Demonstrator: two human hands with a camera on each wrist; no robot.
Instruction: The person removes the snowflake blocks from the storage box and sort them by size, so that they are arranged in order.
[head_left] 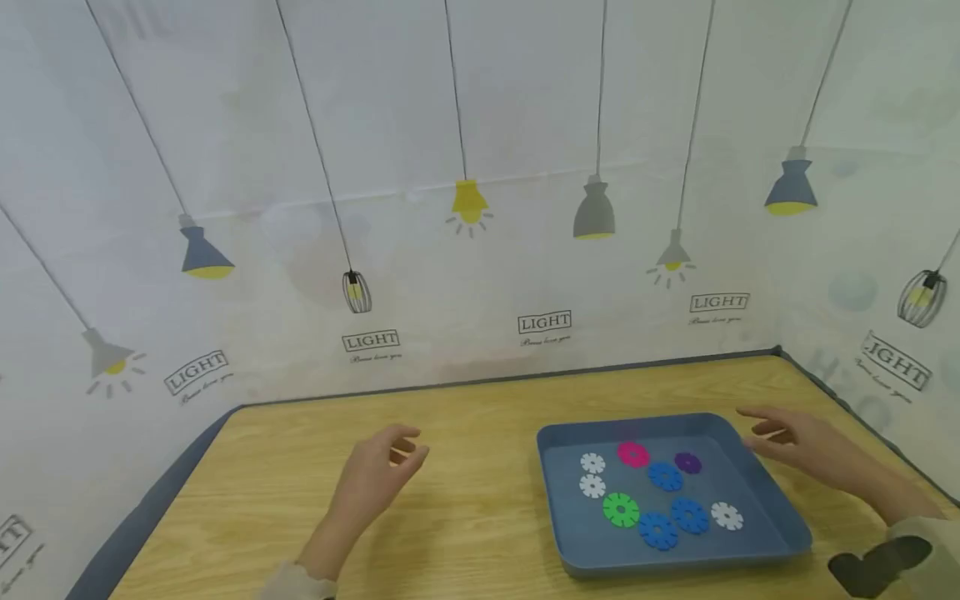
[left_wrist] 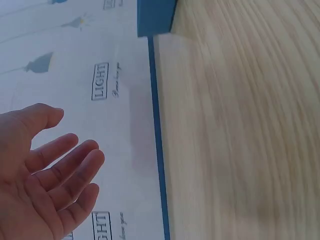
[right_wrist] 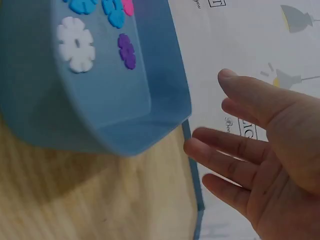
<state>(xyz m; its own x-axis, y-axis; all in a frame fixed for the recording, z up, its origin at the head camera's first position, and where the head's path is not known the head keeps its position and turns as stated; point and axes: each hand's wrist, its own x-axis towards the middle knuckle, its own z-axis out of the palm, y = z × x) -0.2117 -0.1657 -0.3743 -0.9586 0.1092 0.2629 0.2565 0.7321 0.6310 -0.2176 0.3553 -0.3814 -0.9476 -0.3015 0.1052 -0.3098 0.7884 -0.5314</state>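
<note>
A blue tray (head_left: 600,546) stands on the right half of the table, with several notched plastic discs lying flat in it. Among them are a green disc (head_left: 621,510), a pink disc (head_left: 633,454), a purple disc (head_left: 687,463), blue discs (head_left: 658,531) and white discs (head_left: 727,516). My right hand (head_left: 806,442) hovers by the tray's far right corner, fingers loosely bent and holding nothing. Over the wood left of the tray is my left hand (head_left: 372,477), its fingers relaxed and nothing in them. The right wrist view shows the purple disc (right_wrist: 127,51) inside the tray wall.
The wooden table (head_left: 285,467) has a dark blue edge strip (head_left: 450,384) along its back. White wall sheeting (head_left: 420,275) printed with hanging lamps rises behind it and at both sides.
</note>
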